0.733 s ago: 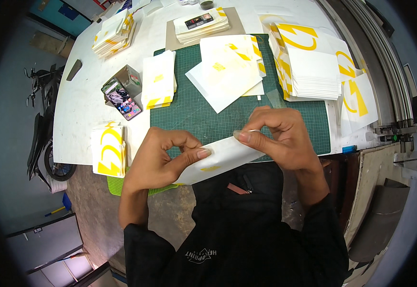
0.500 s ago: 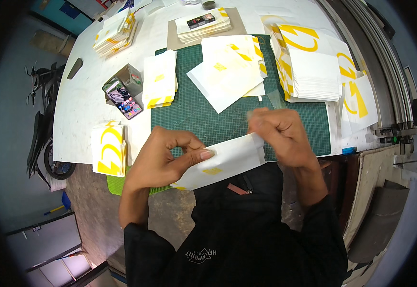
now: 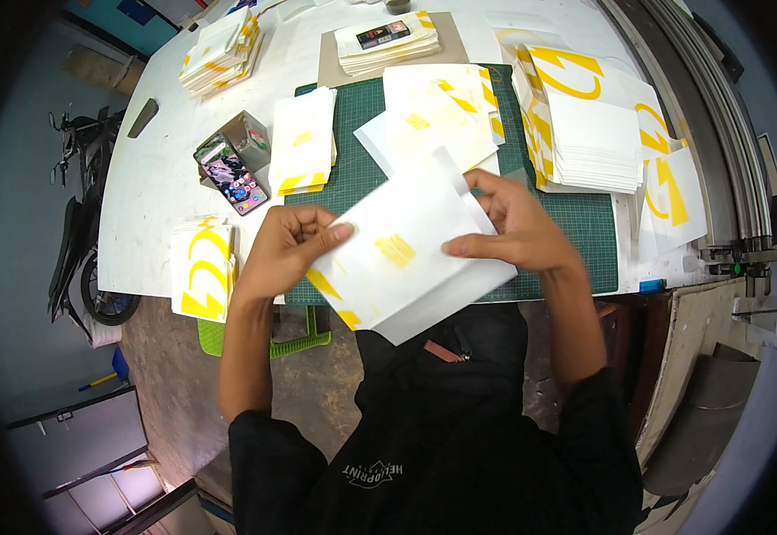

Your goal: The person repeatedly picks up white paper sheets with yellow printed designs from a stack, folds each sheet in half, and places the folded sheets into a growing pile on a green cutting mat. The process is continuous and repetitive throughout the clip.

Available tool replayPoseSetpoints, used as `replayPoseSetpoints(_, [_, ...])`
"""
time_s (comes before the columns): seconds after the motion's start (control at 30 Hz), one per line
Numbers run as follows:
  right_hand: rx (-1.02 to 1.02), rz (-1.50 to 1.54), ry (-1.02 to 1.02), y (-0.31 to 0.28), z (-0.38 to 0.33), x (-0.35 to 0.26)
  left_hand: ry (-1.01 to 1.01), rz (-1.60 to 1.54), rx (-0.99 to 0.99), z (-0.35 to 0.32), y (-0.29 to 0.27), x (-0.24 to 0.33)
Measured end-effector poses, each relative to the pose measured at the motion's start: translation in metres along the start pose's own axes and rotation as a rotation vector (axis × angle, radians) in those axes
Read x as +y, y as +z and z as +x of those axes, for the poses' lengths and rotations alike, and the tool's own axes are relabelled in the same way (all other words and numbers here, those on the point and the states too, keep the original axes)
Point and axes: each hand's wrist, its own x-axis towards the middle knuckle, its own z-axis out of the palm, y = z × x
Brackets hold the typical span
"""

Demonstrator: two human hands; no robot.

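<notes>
A white paper envelope [image 3: 362,267] with a yellow patch and a yellow-striped corner is held tilted above the near edge of the green cutting mat [image 3: 576,232]. My left hand [image 3: 286,250] pinches its left edge, thumb on top. On the opposite edge my right hand [image 3: 527,227] grips it with the thumb on the face and the fingers behind. Paler, slightly see-through margins show along the right and lower sides. Beyond it, loose white and yellow sheets [image 3: 442,98] overlap on the mat, and a small stack of similar envelopes [image 3: 304,134] lies to their left.
A phone [image 3: 232,174] leans on a grey box [image 3: 250,138] at the left. Folded white-and-yellow stacks [image 3: 203,272] [image 3: 585,125] lie left and right. At the back, a small black box [image 3: 381,34] rests on another pile. Metal rails [image 3: 692,116] run along the right side.
The envelope has turned its broad face up and risen over the mat. My right hand has shifted from its end to a grip along its right edge.
</notes>
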Motion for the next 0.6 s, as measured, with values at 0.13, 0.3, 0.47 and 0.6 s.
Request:
replayPoseSetpoints(0.13, [0.019, -0.167, 0.315, -0.023, 0.011, 0.035, -0.049, 0.078, 0.061, 0.022, -0.007, -0.049])
replayPoseSetpoints(0.3, [0.244, -0.638, 0.236, -0.025, 0.011, 0.077, 0.133, 0.949, 0.294, 0.035, 0.024, -0.091])
replayPoseSetpoints(0.47, [0.592, -1.217, -0.312, -0.012, 0.023, 0.091, 0.565, 1.120, 0.218, 0.036, 0.049, -0.122])
replayPoseSetpoints(0.6, [0.086, -1.202, -0.470, 0.030, 0.010, 0.108, 0.573, 1.127, 0.162, 0.031, 0.057, -0.125])
